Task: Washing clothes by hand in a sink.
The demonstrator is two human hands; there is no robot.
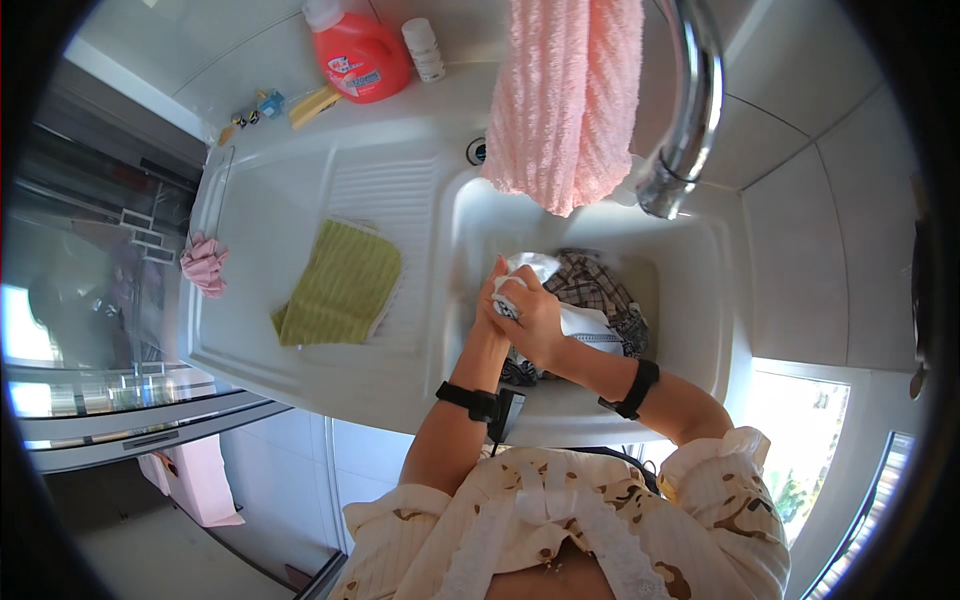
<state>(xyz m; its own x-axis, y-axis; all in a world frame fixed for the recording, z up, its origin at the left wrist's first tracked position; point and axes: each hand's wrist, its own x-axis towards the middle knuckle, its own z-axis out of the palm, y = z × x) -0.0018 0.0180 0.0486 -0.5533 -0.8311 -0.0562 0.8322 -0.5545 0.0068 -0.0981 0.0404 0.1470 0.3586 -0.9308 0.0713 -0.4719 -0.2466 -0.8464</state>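
Over the basin of the white sink point(705, 290), my left hand point(488, 298) and my right hand point(538, 322) are pressed together, fingers wrapped round a bunched white piece of cloth point(537, 265). Part of that cloth sticks out above my fingers, and a dark pattern shows on the bit between them. Just right of my hands, a dark plaid cloth point(600, 285) lies crumpled in the basin. White fabric point(585, 323) with a dark stitched line lies beneath my right wrist; whether it joins the cloth in my hands is hidden.
A chrome faucet point(705, 110) arches over the basin beside a hanging pink towel point(570, 100). Left of the basin, a green cloth point(345, 285) lies on the ribbed washboard. A red detergent bottle point(360, 55) and a white bottle point(424, 50) stand behind. A pink scrunchie point(205, 266) hangs at the left edge.
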